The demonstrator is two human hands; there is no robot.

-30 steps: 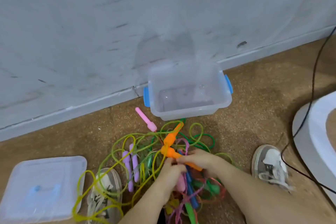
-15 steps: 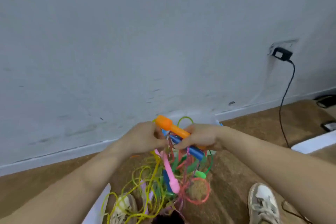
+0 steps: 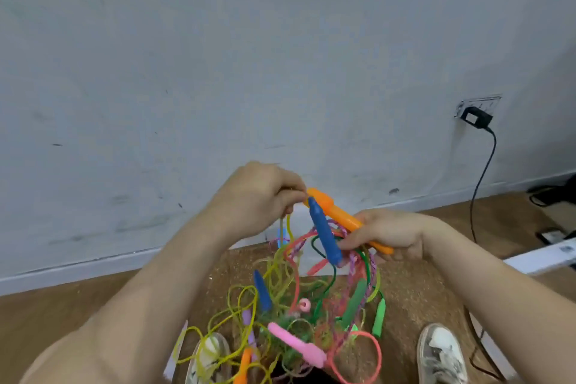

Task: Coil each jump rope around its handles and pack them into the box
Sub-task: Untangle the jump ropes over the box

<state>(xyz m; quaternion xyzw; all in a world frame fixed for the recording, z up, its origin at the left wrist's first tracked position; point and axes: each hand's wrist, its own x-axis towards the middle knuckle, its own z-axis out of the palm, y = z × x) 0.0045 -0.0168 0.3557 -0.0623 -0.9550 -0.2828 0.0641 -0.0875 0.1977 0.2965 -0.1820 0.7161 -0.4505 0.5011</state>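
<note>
So this is pretty much square one as far as I can tell: nothing looks coiled yet, and the whole tangled heap of colourful plastic jump ropes [image 3: 299, 299] dangles in one knot from the hands down through the lower middle of the frame, over the brown cork-like floor [image 3: 414, 287]. The box isn't really visible here, maybe a bit of pale plastic behind the ropes near the wall, can't say for sure, so nothing packed that I can see. Every rope is left to separate, wrap and stow. The right hand [image 3: 386, 235], centre right, is closed around the long orange plastic handle [image 3: 338, 213], which angles up toward the left, with a blue plastic handle [image 3: 324, 232] hanging across it right at the fingertips. The left hand [image 3: 258, 196], just left of centre, is pinched shut on thin yellow-green cord [image 3: 285, 224] right beside the orange handle's top end. Both forearms come up from the bottom corners, hands raised in front of the pale grey wall [image 3: 218, 56]. A loose pink handle [image 3: 296, 344] and green handles [image 3: 378, 316] hang lower in the mess.
</note>
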